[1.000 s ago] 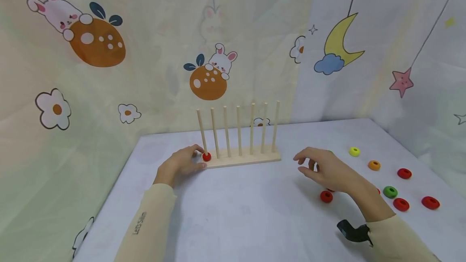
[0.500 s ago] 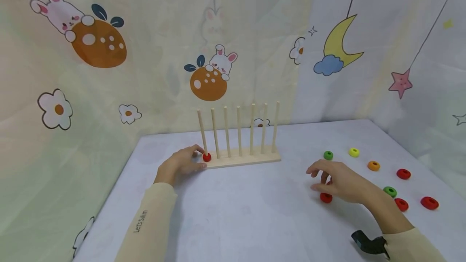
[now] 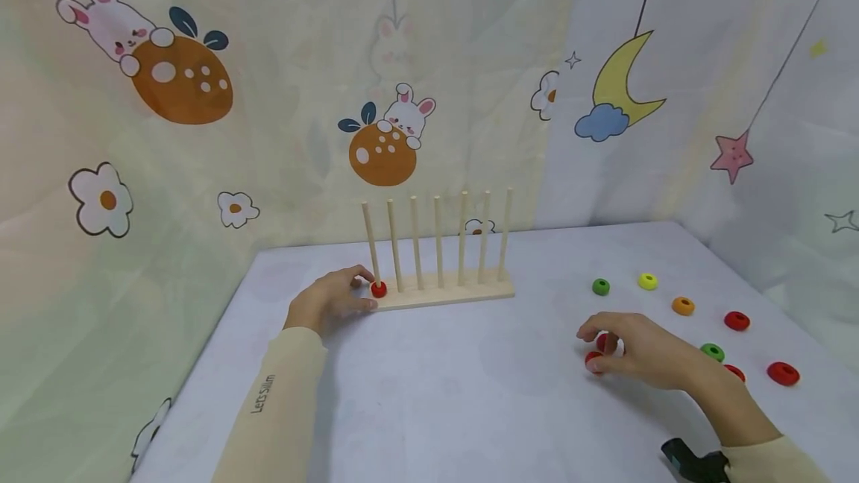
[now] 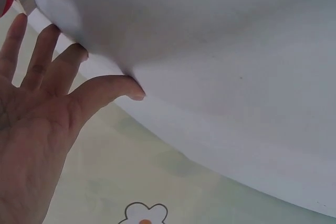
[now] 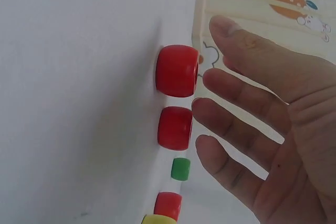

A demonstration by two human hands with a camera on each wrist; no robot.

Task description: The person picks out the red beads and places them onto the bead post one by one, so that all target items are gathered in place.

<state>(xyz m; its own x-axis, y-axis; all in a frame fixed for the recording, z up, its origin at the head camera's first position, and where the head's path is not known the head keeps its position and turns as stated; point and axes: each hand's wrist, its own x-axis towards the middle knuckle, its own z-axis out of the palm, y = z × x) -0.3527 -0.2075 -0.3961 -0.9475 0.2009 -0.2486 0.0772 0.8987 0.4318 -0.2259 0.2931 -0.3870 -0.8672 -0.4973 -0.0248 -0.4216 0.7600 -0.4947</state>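
At the table's back stands a wooden peg rack (image 3: 463,291) with a row of upright rods. My left hand (image 3: 329,298) grips the rack's left end, thumb in front and fingers behind. Beside those fingers, a red bead (image 3: 379,290) sits at the bottom of the leftmost rod. To the right, my right hand (image 3: 647,349) hovers with spread, slightly bent fingers over a red bead (image 5: 177,71). A second red bead (image 5: 175,128) lies close by, partly hidden by the fingers in the head view. The right wrist view shows a gap between the fingertips and both beads.
Loose beads lie on the white table (image 3: 456,393) around the right hand: green (image 3: 601,287), yellow (image 3: 647,282), orange (image 3: 683,306) and several red ones, including a red bead (image 3: 783,373) near the right edge. A printed cloth (image 3: 288,118) hangs behind.
My right hand has moved right and toward me, away from the rack and down to the two red beads. The green bead behind it has come into view. The left hand stays at the rack.
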